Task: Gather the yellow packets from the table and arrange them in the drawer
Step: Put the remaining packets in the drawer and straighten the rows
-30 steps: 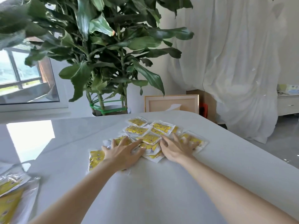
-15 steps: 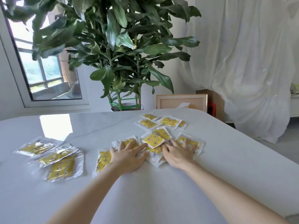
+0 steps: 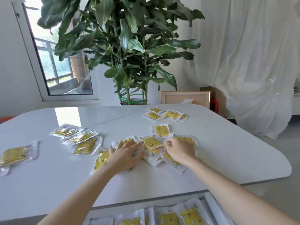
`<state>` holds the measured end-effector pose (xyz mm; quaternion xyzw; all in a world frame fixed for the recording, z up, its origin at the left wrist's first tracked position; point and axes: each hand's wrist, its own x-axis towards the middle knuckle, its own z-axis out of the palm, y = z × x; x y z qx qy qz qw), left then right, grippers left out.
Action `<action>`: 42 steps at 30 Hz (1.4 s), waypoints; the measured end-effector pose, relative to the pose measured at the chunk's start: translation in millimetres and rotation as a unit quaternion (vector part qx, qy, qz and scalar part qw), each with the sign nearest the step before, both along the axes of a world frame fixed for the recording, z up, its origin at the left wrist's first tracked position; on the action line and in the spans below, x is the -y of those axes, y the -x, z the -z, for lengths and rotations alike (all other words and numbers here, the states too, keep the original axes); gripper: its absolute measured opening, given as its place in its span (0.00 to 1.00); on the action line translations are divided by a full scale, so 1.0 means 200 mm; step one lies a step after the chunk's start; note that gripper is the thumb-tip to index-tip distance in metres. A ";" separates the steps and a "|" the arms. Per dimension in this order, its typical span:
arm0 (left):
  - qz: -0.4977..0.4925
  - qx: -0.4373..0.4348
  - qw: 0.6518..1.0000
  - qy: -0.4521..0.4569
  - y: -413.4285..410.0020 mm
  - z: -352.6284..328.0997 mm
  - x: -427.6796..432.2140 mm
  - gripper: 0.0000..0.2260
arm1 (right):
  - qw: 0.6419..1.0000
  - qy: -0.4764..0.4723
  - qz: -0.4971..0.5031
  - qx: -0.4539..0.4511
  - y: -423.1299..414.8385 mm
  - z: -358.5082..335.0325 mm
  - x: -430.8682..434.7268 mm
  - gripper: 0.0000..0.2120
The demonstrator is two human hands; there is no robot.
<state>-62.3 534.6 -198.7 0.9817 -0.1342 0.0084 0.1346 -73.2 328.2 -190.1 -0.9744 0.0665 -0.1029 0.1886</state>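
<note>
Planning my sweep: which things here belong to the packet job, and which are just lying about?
Job: yellow plastic-wrapped packets, white table, open drawer holding packets, left hand, right hand.
Lying about: green potted plant, wooden picture frame, white curtain.

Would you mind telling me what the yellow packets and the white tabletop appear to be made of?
The yellow packets look like clear, glossy plastic film sealed round a yellow printed insert: the see-through, crinkled edges catch glints. The white tabletop looks like polished stone or a stone-look slab, judging by its faint grey veins and a sharp window reflection.
</note>
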 end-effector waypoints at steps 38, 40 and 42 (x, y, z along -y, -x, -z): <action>-0.111 -0.212 0.949 0.206 -0.32 -0.09 0.40 0.43 | 0.864 -0.481 0.140 0.045 -0.11 -0.13 0.37 0.33; -0.121 -0.195 0.956 0.182 -0.34 -0.08 0.41 0.39 | 0.871 -0.466 0.149 0.052 -0.18 -0.13 0.41 0.29; -0.123 -0.157 0.969 0.149 -0.36 -0.06 0.43 0.33 | 0.880 -0.448 0.149 0.044 -0.22 -0.14 0.44 0.26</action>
